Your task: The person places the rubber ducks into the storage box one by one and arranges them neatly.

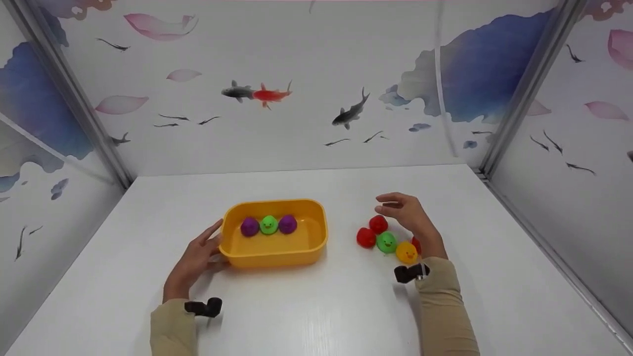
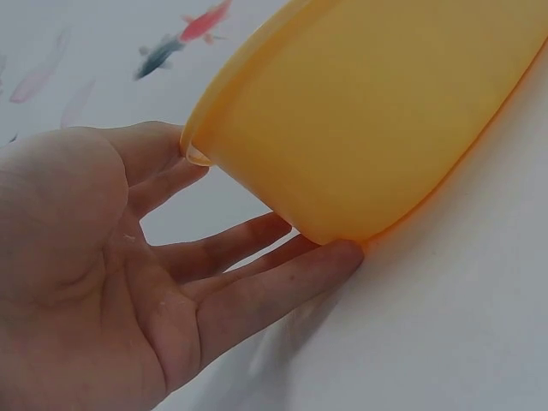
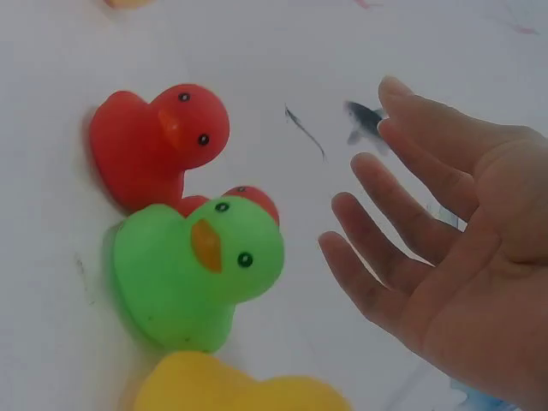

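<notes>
My left hand [image 1: 195,259] touches the left end of a yellow plastic bin [image 1: 277,259]. In the left wrist view, its nearly straight fingers [image 2: 274,295] meet the bin's rim and lower edge. Inside the bin sit a purple toy duck [image 1: 249,227], a green toy duck [image 1: 268,225] and a second purple toy duck [image 1: 287,224]. My right hand [image 1: 406,212] hovers, fingers spread and holding nothing, beside a cluster of toy ducks: a red duck [image 3: 158,145], a green duck [image 3: 197,278], a yellow duck [image 3: 231,387] and further red ones. My right wrist partly hides one red duck [image 1: 416,244].
The bin and ducks stand on a white table [image 1: 306,306]. Upright panels printed with fish and petals [image 1: 306,133] close off its back and both sides. A metal frame post [image 1: 531,89] runs up the back right corner.
</notes>
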The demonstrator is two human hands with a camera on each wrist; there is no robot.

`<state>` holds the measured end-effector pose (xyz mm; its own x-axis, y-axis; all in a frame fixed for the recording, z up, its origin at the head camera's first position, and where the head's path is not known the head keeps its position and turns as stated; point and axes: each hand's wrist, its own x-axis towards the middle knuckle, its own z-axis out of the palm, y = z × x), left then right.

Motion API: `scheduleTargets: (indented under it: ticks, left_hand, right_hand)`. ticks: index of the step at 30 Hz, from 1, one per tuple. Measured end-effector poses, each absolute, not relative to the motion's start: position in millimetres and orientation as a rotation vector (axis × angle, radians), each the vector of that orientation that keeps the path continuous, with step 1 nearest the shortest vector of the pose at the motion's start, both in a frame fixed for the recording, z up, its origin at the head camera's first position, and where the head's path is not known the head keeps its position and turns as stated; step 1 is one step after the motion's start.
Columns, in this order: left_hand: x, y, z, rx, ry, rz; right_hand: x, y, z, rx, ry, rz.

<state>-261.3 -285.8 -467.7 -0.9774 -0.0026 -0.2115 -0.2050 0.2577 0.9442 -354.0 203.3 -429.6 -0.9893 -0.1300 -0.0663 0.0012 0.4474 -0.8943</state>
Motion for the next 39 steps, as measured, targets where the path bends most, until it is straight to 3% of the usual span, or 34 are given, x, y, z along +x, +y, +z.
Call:
scheduleTargets:
  ticks: [15, 39]
  left_hand:
    - [-260.9, -285.1, -465.6, -0.17, 2.334, 1.833]
    - [-261.8, -286.4, -468.8, -0.194, 2.324, 1.823]
  right_hand:
    - [-352.1, 211.5, -461.3, 0.018, 2.53, -1.433]
    - [-352.9, 201.9, -447.1, 0.083, 2.522, -1.525]
